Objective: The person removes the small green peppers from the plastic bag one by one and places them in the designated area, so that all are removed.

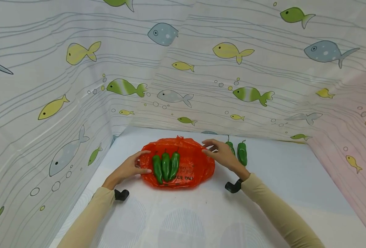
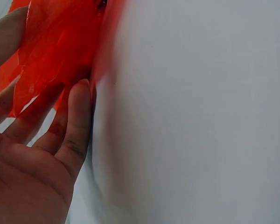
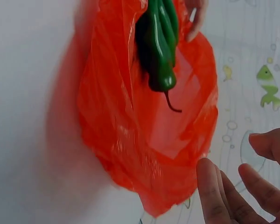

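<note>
A red plastic bag lies spread open on the table with dark print on it. Three long green peppers sit side by side on its left half, stems pointing away from me. At the bag's left edge is my left hand, its fingers spread and touching the thin plastic. My right hand hovers by the bag's right rim, fingers loosely extended and holding nothing. In the right wrist view, the bag's mouth gapes around the green peppers, and fingertips are right at its rim.
Two more green peppers lie on the table beyond my right hand; the outer pepper shows whole, the other is partly hidden by the hand. Fish-patterned walls enclose the white table at the back and sides.
</note>
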Demonstrator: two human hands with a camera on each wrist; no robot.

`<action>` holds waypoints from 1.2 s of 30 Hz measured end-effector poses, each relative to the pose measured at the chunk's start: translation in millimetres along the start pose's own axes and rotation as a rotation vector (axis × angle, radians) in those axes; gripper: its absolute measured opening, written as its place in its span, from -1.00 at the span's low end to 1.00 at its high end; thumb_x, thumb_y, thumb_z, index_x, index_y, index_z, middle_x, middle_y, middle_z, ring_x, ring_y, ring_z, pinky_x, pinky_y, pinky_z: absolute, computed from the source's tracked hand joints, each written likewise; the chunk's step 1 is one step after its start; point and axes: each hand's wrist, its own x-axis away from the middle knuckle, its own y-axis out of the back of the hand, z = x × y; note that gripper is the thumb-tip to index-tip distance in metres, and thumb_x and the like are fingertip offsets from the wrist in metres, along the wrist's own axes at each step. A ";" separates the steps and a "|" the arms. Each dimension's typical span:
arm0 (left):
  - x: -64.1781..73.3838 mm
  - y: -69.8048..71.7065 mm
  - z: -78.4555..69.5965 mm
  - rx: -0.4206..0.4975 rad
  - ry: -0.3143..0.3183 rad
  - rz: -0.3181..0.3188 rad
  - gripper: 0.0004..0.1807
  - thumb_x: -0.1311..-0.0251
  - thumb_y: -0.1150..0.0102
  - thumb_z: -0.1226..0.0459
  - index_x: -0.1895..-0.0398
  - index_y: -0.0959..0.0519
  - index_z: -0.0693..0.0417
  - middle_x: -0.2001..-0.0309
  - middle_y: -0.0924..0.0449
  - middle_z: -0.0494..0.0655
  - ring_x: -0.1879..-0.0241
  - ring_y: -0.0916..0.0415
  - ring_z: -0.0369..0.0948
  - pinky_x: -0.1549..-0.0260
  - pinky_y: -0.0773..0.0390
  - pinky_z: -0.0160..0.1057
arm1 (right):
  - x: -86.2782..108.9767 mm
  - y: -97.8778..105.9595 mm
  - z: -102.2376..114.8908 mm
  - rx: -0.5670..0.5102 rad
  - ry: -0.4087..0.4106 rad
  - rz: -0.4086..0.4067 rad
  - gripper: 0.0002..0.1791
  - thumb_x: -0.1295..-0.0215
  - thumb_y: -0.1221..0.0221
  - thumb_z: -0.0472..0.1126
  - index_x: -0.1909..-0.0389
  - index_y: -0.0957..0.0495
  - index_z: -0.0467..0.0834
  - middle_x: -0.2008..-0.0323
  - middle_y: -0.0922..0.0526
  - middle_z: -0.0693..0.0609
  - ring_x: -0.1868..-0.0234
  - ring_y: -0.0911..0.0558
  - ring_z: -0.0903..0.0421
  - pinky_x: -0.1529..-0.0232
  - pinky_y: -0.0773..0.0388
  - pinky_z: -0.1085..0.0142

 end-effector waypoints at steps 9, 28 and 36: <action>1.5 0.3 -1.9 0.003 0.000 -0.011 -0.08 -0.09 -0.58 0.11 -0.51 -0.30 -0.13 0.13 -0.47 0.10 0.24 -0.43 -0.03 0.29 -0.49 -0.20 | -7.1 -24.9 5.6 -0.010 0.036 0.087 -0.47 -0.39 -0.34 -0.02 -0.29 -0.55 -0.16 -0.10 -0.68 -0.08 0.03 -0.65 0.05 0.08 -0.66 0.17; 2.5 -2.4 -0.1 0.015 -0.011 0.001 -0.10 -0.11 -0.57 0.14 -0.51 -0.31 -0.13 -0.22 -0.49 0.11 0.07 -0.50 -0.02 0.09 -0.56 -0.13 | -21.8 -66.7 20.1 0.028 0.065 0.204 -0.43 -0.37 -0.36 -0.03 -0.31 -0.53 -0.17 -0.19 -0.62 -0.13 0.09 -0.68 0.10 0.10 -0.63 0.19; 2.9 -1.3 -2.0 0.023 -0.011 -0.006 -0.10 -0.11 -0.57 0.14 -0.51 -0.31 -0.12 -0.09 -0.51 0.10 0.14 -0.46 -0.03 0.17 -0.53 -0.18 | -31.7 -77.5 22.3 0.051 0.012 0.222 -0.44 -0.38 -0.35 -0.04 -0.34 -0.52 -0.10 -0.22 -0.60 -0.09 0.16 -0.66 0.15 -0.01 -0.59 0.13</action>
